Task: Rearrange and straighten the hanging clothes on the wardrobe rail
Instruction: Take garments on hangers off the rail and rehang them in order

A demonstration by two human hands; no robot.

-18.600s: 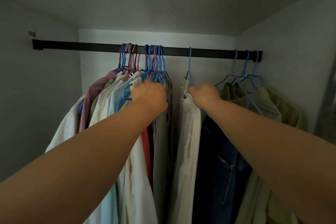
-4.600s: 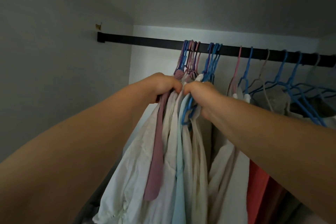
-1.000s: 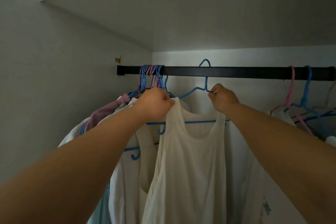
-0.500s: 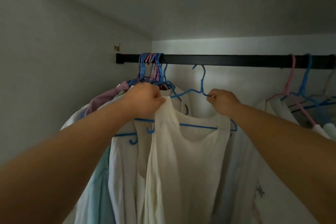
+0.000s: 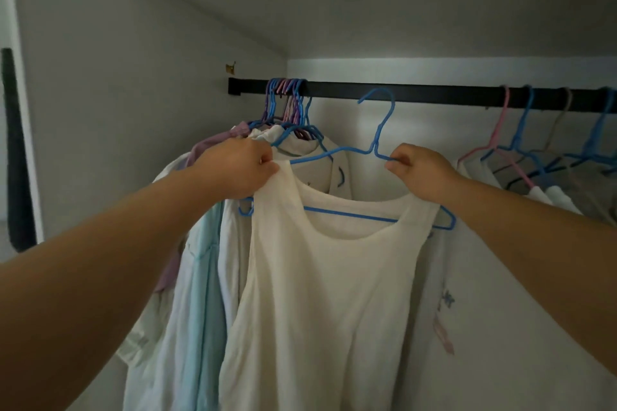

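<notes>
Head view: the left hand (image 5: pixel 238 168) grips the left shoulder strap of a cream sleeveless top (image 5: pixel 320 294), and the right hand (image 5: pixel 422 172) pinches the wire of the blue hanger (image 5: pixel 377 143) that carries it, beside the right strap. That hanger's hook sits in front of the black rail (image 5: pixel 434 95), and whether it rests on the rail I cannot tell. A bunch of hangers with pale clothes (image 5: pixel 200 277) crowds the rail's left end, and more hangers (image 5: pixel 521 143) hang toward its right end.

One rail (image 5: pixel 434 95), two hands (image 5: pixel 238 170), one held hanger (image 5: pixel 379 143), perhaps four hangers right (image 5: pixel 521 147)
</notes>
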